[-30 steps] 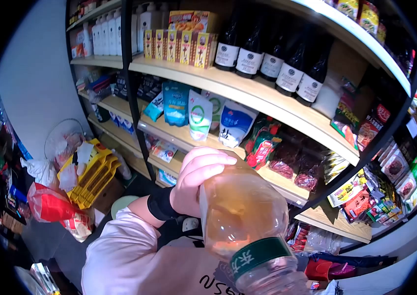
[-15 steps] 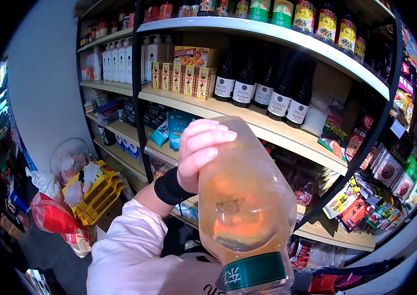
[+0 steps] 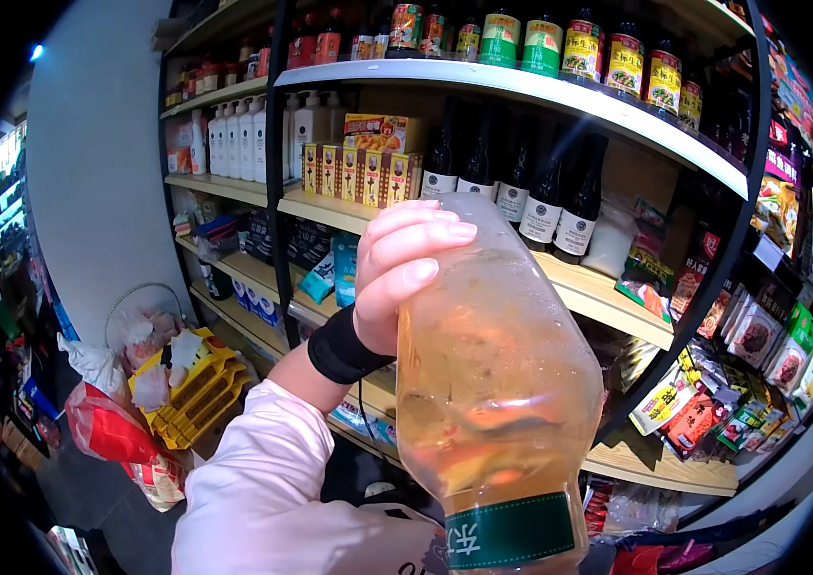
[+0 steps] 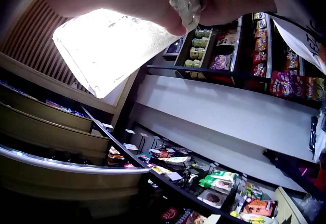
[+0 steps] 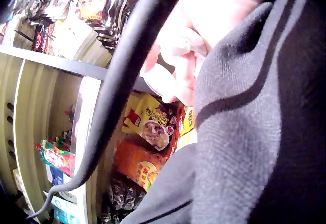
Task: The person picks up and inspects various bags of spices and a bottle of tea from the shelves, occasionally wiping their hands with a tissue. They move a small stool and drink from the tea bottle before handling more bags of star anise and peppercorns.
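Note:
My left hand [image 3: 401, 264], with a black band at the wrist, grips the wide end of a large clear bottle [image 3: 492, 355] of amber liquid. The bottle tilts with its narrower end and green label [image 3: 512, 532] down. In the left wrist view, the left hand [image 4: 127, 0] lies over the bright bottle [image 4: 102, 50], and part of another hand [image 4: 219, 2] is beside its narrower end. My right hand [image 5: 191, 45] curls its fingers round a pale round thing [image 5: 159, 80] in the right wrist view; the head view does not show this hand.
Shelves [image 3: 655, 331] ahead hold dark bottles [image 3: 574, 225], yellow boxes [image 3: 349, 177] and sauces [image 3: 583, 48]. Packets [image 3: 689, 417] hang at the right. A yellow rack [image 3: 195, 383] and a red bag [image 3: 104, 422] are at the lower left. A dark cord [image 5: 114, 96] crosses the right wrist view.
The head view has tilted up, showing more of the upper shelf. The bottle has come more upright and its wide end stands higher in view, still held by the left hand.

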`<state>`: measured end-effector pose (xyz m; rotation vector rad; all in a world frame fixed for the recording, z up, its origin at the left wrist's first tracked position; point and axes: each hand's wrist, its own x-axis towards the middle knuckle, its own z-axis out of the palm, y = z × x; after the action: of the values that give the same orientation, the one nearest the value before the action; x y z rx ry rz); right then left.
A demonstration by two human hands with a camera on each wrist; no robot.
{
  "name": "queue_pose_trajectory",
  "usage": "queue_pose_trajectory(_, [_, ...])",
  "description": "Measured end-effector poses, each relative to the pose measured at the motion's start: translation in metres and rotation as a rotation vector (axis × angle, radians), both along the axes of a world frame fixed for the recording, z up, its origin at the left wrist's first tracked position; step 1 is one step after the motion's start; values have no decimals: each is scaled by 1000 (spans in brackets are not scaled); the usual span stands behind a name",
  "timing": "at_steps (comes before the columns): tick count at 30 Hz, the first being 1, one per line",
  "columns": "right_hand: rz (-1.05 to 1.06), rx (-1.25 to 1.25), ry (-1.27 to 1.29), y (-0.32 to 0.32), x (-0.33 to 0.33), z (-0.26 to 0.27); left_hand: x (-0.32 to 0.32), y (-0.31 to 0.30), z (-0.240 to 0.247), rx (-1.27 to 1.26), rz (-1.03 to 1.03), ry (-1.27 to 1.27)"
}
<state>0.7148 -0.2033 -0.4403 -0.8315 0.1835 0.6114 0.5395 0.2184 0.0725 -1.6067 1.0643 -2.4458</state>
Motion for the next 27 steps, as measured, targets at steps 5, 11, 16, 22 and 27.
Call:
queue_pose_trajectory(5, [-15, -16, 7, -6, 8, -19, 2, -1, -1, 6, -2, 18])
queue_pose_trajectory(11, [3, 3, -29, -5, 3, -11, 10, 1, -1, 13, -4, 12])
queue_pose_trajectory(16, [-13, -22, -2, -1, 1, -2, 11, 0, 1, 0, 19, -10])
queue_pose_trajectory(22, [2, -20, -24, 0, 1, -1, 13, 1, -1, -5, 9, 6])
queue_pose_trajectory(27, [-6, -17, -31, -3, 5, -12, 14, 3, -4, -16, 22, 26])
